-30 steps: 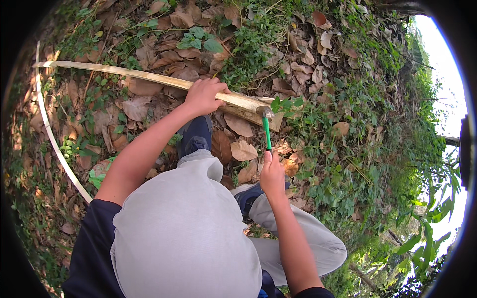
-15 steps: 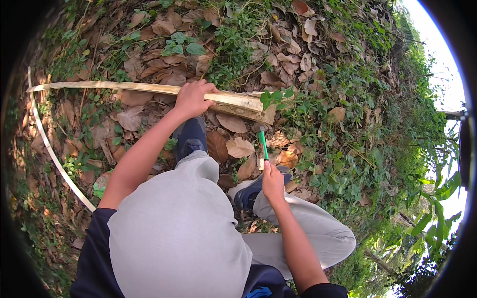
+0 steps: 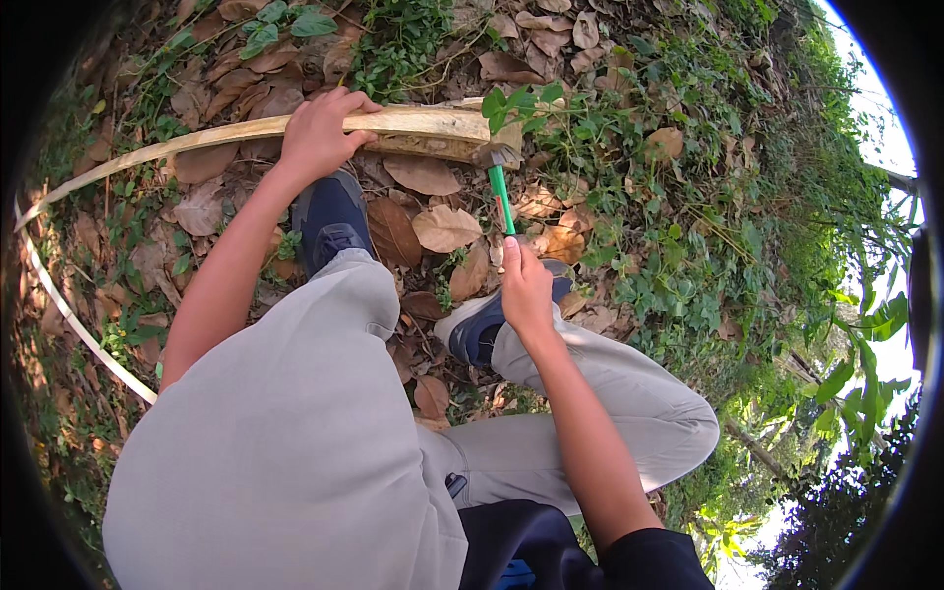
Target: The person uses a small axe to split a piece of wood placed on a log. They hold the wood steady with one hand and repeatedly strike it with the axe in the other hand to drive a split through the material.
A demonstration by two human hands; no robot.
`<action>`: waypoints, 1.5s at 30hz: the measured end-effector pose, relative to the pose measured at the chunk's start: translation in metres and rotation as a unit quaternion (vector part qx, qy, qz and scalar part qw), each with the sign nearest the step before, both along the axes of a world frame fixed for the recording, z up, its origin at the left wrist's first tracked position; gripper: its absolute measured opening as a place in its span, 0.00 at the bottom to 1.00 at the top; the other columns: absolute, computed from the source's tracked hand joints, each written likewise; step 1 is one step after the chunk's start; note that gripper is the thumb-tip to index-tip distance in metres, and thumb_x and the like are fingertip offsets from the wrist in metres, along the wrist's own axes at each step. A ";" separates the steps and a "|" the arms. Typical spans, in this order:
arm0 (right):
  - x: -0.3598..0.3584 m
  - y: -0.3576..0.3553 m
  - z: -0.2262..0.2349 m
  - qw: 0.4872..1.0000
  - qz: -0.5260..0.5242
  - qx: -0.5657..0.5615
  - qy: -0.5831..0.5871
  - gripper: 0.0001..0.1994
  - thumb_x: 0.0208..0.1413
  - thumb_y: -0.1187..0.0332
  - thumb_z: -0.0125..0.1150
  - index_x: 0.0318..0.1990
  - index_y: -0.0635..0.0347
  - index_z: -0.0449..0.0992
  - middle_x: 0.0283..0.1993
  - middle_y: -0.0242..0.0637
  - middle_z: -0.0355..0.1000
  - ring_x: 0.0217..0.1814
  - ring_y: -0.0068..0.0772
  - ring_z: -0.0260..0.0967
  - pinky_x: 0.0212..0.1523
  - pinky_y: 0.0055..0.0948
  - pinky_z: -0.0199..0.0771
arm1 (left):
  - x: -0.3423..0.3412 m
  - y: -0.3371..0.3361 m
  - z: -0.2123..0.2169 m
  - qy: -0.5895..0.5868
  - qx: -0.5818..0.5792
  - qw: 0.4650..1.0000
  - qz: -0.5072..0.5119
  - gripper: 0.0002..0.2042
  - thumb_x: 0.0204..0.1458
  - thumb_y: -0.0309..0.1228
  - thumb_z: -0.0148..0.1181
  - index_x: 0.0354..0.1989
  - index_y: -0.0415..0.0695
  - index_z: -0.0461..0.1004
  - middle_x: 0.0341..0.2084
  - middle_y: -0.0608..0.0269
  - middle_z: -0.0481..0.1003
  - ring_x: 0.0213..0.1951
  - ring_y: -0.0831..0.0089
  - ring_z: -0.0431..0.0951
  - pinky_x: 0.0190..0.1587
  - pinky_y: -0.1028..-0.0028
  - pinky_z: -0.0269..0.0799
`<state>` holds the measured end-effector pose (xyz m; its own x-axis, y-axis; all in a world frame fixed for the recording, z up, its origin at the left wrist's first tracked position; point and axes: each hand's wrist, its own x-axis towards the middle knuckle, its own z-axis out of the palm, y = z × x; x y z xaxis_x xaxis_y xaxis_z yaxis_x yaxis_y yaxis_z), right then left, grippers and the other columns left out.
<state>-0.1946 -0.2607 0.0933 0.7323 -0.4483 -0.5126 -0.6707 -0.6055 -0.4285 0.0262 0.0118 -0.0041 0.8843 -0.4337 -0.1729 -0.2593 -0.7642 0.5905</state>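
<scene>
Dry leaves and green creepers cover the ground, where a pale split bamboo strip (image 3: pixel 413 126) lies crosswise just beyond the person's shoes. Its long axis runs left to right, and the left hand (image 3: pixel 320 133) clamps it from above near the cut end. The right hand (image 3: pixel 526 290) grips a green-handled tool (image 3: pixel 501 192), whose head touches that end directly ahead.

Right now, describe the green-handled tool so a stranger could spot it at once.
Find the long pale split stalk lying across the leaf litter. At its thick right end, the green-handled tool rises from the right hand. Its bright green handle stands out among brown leaves.
</scene>
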 end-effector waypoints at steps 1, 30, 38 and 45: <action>-0.002 0.002 -0.004 1.000 -0.008 0.006 0.001 0.28 0.75 0.48 0.43 0.38 0.68 0.76 0.28 0.59 0.74 0.34 0.68 0.73 0.36 0.55 0.68 | 0.001 0.001 0.000 0.000 0.008 1.000 -0.005 0.18 0.51 0.39 0.71 0.51 0.56 0.80 0.42 0.64 0.75 0.51 0.60 0.76 0.55 0.57 0.69; 0.059 0.019 0.049 0.996 0.077 -0.025 0.043 0.17 0.68 0.57 0.58 0.42 0.67 0.74 0.32 0.61 0.77 0.38 0.68 0.76 0.40 0.56 0.72 | 0.000 -0.003 0.001 -0.006 -0.014 1.000 -0.007 0.18 0.52 0.39 0.71 0.51 0.57 0.78 0.45 0.66 0.76 0.56 0.62 0.75 0.61 0.59 0.66; 0.073 0.032 0.078 0.991 0.058 0.011 -0.123 0.18 0.72 0.55 0.56 0.41 0.65 0.69 0.23 0.45 0.71 0.25 0.48 0.70 0.30 0.45 0.67 | 0.002 -0.006 0.005 0.021 -0.008 1.000 -0.001 0.19 0.51 0.38 0.73 0.52 0.57 0.78 0.47 0.66 0.76 0.57 0.62 0.74 0.63 0.59 0.66; 0.053 0.033 0.044 0.995 0.083 -0.018 0.057 0.15 0.69 0.60 0.57 0.44 0.66 0.70 0.31 0.61 0.76 0.36 0.67 0.76 0.37 0.54 0.71 | 0.001 -0.006 0.001 0.014 -0.021 1.000 0.002 0.20 0.49 0.37 0.74 0.51 0.56 0.78 0.47 0.66 0.77 0.58 0.61 0.74 0.63 0.58 0.65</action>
<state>-0.1415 -0.2279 0.1378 0.7355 -0.3453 -0.5830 -0.6035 -0.7250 -0.3319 0.0275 0.0060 -0.0035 0.8815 -0.4372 -0.1784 -0.2394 -0.7395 0.6292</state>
